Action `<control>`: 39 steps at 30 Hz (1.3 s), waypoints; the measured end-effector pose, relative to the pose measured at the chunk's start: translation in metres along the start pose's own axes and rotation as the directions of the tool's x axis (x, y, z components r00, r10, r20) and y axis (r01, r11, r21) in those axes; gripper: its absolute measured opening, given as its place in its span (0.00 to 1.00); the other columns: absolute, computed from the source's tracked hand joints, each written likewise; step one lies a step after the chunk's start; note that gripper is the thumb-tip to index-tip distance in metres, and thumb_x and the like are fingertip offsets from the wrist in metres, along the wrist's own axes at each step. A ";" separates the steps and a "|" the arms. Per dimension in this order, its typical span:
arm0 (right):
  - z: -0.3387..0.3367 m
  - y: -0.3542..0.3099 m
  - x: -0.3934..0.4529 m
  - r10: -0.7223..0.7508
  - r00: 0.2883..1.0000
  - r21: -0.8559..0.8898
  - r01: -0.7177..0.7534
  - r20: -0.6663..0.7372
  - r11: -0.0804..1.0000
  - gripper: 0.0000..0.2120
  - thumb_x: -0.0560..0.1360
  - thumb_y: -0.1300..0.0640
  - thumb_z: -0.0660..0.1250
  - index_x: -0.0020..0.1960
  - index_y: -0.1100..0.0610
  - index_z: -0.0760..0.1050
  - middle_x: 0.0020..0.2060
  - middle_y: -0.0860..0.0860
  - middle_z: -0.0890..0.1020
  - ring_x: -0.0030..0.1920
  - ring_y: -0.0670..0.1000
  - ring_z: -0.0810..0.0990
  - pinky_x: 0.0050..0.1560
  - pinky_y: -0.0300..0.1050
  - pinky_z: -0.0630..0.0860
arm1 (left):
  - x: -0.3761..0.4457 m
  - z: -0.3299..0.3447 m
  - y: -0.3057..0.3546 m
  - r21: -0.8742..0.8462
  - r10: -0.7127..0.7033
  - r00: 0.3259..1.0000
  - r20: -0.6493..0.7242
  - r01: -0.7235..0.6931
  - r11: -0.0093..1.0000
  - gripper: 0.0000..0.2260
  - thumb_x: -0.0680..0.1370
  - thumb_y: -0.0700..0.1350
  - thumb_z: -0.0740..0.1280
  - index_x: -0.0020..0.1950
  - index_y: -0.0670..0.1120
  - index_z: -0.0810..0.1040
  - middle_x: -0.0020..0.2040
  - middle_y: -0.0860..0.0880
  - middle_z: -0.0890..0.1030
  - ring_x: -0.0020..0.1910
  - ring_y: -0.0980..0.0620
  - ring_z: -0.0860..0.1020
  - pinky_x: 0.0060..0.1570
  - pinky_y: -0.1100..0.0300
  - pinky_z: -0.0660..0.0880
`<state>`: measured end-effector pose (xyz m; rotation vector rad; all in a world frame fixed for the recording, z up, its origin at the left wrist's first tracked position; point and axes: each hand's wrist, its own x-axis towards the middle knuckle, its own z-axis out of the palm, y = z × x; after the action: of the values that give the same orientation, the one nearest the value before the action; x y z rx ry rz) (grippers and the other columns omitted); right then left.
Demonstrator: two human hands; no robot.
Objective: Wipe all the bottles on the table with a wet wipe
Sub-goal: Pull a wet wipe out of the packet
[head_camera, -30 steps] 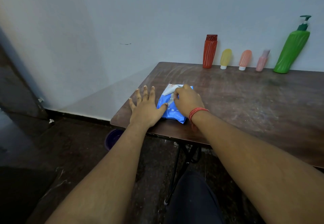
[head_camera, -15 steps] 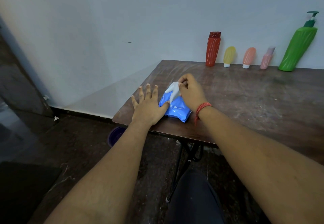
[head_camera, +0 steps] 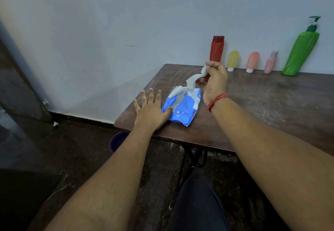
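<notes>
The right hand [head_camera: 215,80] is pinching a white wet wipe [head_camera: 194,80] in curled fingers, holding it above the blue wipe pack [head_camera: 182,109], while the left hand [head_camera: 151,110] is lying flat with fingers spread, its thumb pressing the pack's near edge. Beyond the right hand, five bottles are standing along the wall: red bottle [head_camera: 216,48], yellow bottle [head_camera: 232,60], orange bottle [head_camera: 252,61], pink bottle [head_camera: 270,62] and green pump bottle [head_camera: 301,51].
</notes>
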<state>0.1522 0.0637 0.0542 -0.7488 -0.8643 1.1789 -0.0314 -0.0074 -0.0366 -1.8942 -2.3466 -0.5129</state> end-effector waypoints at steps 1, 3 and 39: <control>-0.001 -0.003 0.000 0.008 1.000 0.030 -0.007 -0.016 1.000 0.12 0.77 0.69 0.56 0.46 0.56 0.75 0.34 0.52 0.74 0.24 0.47 0.68 0.27 0.38 0.69 | 0.000 0.000 0.000 -0.002 0.000 1.000 -0.003 0.000 1.000 0.37 0.79 0.69 0.51 0.82 0.53 0.47 0.83 0.47 0.43 0.81 0.43 0.38 0.76 0.34 0.41; -0.005 -0.007 0.001 -0.002 1.000 0.075 0.004 -0.027 0.997 0.11 0.77 0.69 0.57 0.45 0.58 0.75 0.29 0.51 0.72 0.24 0.46 0.68 0.26 0.36 0.68 | -0.002 -0.001 0.001 0.003 0.002 1.000 -0.014 -0.002 1.000 0.37 0.79 0.70 0.50 0.82 0.53 0.47 0.83 0.47 0.44 0.81 0.43 0.39 0.76 0.34 0.41; -0.208 -0.034 0.123 0.005 0.994 -0.509 0.052 0.110 0.859 0.19 0.75 0.61 0.73 0.64 0.54 0.75 0.55 0.49 0.82 0.55 0.47 0.82 0.57 0.45 0.79 | 0.101 0.059 0.281 -0.980 0.214 0.965 0.150 0.117 0.160 0.12 0.84 0.45 0.61 0.65 0.48 0.79 0.57 0.52 0.85 0.57 0.52 0.82 0.60 0.49 0.79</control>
<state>0.3681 0.1654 0.0049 -1.1083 -1.3025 0.9769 0.2246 0.1552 -0.0068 -2.4864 -2.0913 -2.5044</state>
